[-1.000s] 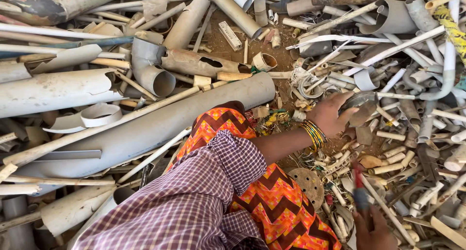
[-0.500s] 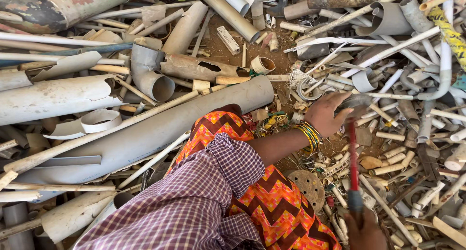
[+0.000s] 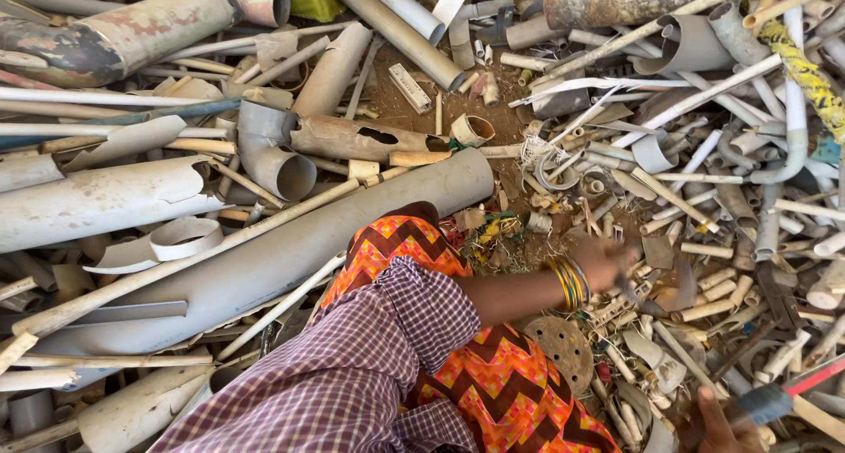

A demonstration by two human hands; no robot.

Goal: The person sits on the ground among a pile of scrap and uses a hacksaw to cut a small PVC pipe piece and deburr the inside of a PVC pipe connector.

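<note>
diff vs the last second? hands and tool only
The left hand dropped lower into the small pipe scraps, no longer gripping the grey piece it held up. The right hand swung its red-handled tool from upright to lying across, pointing right. The large grey pipe stayed put.

Left hand (image 3: 603,264) stretched forward, fingers curled and blurred — right hand (image 3: 717,422) low, fist closed.

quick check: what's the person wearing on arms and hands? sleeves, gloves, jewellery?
No gloves: both hands bare. The left arm has a purple-and-white checked sleeve ending near the elbow, forearm bare, and a stack of yellow, green and blue bangles at the wrist of the left hand. Only part of the right hand shows at the bottom edge; no sleeve or jewellery visible there.
</note>
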